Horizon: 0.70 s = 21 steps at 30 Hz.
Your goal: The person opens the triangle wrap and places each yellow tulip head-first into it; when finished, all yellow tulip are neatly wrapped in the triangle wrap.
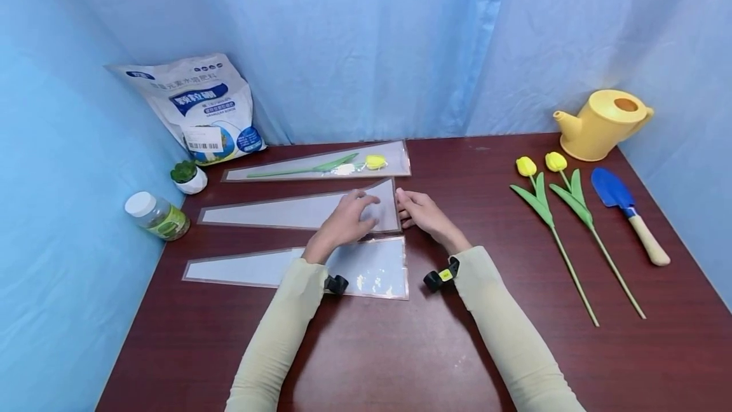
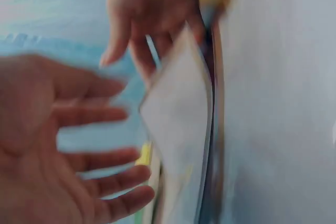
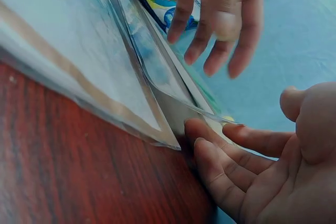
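Note:
Three long tapered sleeves with white faces and clear borders lie one behind another. Above the wide end of the middle sleeve [image 1: 274, 210], my left hand [image 1: 349, 216] hovers with its fingers spread, holding nothing. At that sleeve's right edge is my right hand [image 1: 424, 213]; in the right wrist view its fingertips [image 3: 202, 148] meet the raised edge, and the thumb stands apart. The left wrist view shows that sleeve's corner [image 2: 176, 98] lifted between both hands. A yellow tulip [image 1: 374, 162] lies in the far sleeve [image 1: 274, 173]. My left forearm crosses the near sleeve [image 1: 234, 271].
On the right lie two yellow tulips [image 1: 540, 199] [image 1: 577, 202] and a blue trowel [image 1: 613, 188], with a yellow watering can [image 1: 600, 123] behind. A fertilizer bag [image 1: 211, 107], small potted plant [image 1: 194, 180] and white-lidded jar [image 1: 160, 215] stand left. Blue curtains border the table [image 1: 457, 361].

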{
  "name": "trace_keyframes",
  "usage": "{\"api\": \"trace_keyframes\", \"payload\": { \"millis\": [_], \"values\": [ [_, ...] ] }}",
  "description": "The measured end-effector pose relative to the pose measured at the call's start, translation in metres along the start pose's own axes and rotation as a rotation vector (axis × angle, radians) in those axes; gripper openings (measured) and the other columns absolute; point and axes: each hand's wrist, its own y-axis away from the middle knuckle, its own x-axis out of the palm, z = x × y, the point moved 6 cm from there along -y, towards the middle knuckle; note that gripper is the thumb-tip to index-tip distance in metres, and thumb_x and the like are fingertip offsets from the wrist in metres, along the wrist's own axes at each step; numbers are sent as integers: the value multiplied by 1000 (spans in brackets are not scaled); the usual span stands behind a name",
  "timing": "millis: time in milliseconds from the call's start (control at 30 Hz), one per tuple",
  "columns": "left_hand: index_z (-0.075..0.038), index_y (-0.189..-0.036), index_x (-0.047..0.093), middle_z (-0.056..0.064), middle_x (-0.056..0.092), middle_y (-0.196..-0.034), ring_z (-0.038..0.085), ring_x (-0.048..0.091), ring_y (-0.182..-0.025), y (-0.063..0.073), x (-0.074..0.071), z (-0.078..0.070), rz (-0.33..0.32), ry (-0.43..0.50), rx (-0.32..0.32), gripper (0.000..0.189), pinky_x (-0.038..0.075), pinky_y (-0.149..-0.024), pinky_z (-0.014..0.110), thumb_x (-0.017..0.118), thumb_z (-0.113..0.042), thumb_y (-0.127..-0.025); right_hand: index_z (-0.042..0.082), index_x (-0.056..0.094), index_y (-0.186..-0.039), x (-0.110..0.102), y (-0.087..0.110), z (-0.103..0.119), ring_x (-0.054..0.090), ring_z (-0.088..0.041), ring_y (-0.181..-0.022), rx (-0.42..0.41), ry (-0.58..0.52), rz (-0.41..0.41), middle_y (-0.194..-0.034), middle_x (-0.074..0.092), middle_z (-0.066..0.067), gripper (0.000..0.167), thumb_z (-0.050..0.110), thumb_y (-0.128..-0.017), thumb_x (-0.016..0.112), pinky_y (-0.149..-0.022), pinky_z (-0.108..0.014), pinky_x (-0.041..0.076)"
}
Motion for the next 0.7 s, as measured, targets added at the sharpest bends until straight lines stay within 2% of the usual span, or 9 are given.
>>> {"api": "trace_keyframes", "payload": {
  "millis": [67, 167, 267, 367, 533, 700],
  "values": [
    [-5, -131, 62, 18, 61, -130, 32, 61, -115, -6, -1, -3, -89, 117, -52, 36, 51, -97, 45, 58, -13, -96, -9, 49, -138, -2, 0, 0, 63, -8, -84, 0, -22, -3, -118, 61, -26, 60, 41, -108, 35, -72, -23, 56],
    [-4, -126, 63, 17, 68, -112, 25, 65, -88, -14, 4, -1, -174, 306, -165, 35, 53, -77, 34, 53, -9, -93, -8, 47, -140, -4, -1, -2, 64, -8, -83, 10, -52, -16, -117, 62, -26, 61, 42, -108, 33, -71, -23, 56],
    [-5, -122, 63, 14, 70, -102, 16, 60, -71, -20, 14, 5, -205, 458, -279, 34, 46, -63, 25, 51, -8, -91, -8, 47, -141, -4, 0, -3, 63, -8, -82, 21, -71, -22, -117, 63, -24, 63, 44, -108, 32, -71, -22, 56],
    [-4, -120, 63, 12, 70, -97, 13, 58, -65, -22, 21, 11, -224, 552, -352, 32, 44, -57, 21, 53, -6, -90, -7, 47, -141, -3, 1, -4, 63, -8, -81, 29, -92, -21, -119, 62, -25, 63, 45, -108, 32, -70, -22, 56],
    [-3, -117, 64, 7, 65, -88, 13, 61, -67, -22, 23, 15, -243, 616, -370, 29, 48, -57, 21, 55, -5, -89, -5, 46, -143, -2, 2, -3, 65, -9, -77, 46, -127, -15, -130, 58, -31, 66, 48, -107, 30, -66, -23, 56],
    [-4, -111, 65, 3, 63, -80, 11, 59, -62, -22, 22, 18, -251, 605, -358, 22, 47, -55, 19, 62, -13, -92, -1, 44, -147, 3, 3, 1, 67, -10, -74, 65, -174, 15, -138, 53, -32, 69, 53, -106, 30, -64, -26, 58]
  ]
}}
